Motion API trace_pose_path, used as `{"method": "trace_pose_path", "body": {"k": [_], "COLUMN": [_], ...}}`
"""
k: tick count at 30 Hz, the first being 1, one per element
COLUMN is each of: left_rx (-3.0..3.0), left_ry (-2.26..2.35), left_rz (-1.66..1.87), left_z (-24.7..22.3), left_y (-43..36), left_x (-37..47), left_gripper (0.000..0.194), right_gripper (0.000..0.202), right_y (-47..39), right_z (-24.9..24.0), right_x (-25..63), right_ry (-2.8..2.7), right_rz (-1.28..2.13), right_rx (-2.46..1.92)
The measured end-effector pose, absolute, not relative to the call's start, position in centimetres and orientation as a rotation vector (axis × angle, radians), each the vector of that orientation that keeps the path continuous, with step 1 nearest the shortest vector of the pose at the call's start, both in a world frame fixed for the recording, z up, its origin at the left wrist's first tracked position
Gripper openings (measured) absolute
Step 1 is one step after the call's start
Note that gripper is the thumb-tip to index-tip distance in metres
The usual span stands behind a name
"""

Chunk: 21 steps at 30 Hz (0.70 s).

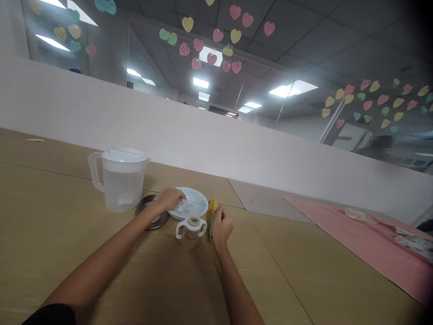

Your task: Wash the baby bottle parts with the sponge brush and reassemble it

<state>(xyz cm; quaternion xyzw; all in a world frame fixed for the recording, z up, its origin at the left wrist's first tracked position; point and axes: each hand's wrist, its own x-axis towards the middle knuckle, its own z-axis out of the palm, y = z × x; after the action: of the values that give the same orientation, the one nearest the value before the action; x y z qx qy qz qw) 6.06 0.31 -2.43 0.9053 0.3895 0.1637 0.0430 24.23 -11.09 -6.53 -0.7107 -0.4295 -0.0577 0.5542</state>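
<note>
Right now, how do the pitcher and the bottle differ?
The pitcher looks larger, the bottle smaller. The pitcher has one handle, the bottle two. The pitcher wears a white lid; the bottle's mouth is uncovered. Both stand upright and look translucent.

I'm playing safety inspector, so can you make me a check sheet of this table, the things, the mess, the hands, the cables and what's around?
Surface: tan table, with seams.
Things: two-handled cup, open on top; plate; metal dish; pitcher, lidded.
Clutter: pink sheet at right, with crumpled pale items.
Hands: left hand at a small whitish piece over the plate, grip unclear; right hand holds a yellow-green tool.
Cables: nothing seen.
Surroundings: white wall, heart stickers above.
</note>
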Motion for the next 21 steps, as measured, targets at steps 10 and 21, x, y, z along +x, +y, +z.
{"method": "trace_pose_path", "body": {"k": [10, 21], "left_rx": [2.603, 2.558], "left_ry": [0.759, 0.538], "left_rz": [0.773, 0.511], "left_z": [2.3, 3.1], "left_y": [-3.7, -6.7], "left_x": [6.1, 6.6], "left_gripper": [0.034, 0.026], "right_gripper": [0.046, 0.045], "right_y": [-10.4, -10.7], "right_z": [-7.3, -7.2], "right_x": [24.6, 24.4], "right_ry": [-1.108, -1.201], "right_rz": [-0.066, -0.097], "right_rx": [-1.872, -1.927]}}
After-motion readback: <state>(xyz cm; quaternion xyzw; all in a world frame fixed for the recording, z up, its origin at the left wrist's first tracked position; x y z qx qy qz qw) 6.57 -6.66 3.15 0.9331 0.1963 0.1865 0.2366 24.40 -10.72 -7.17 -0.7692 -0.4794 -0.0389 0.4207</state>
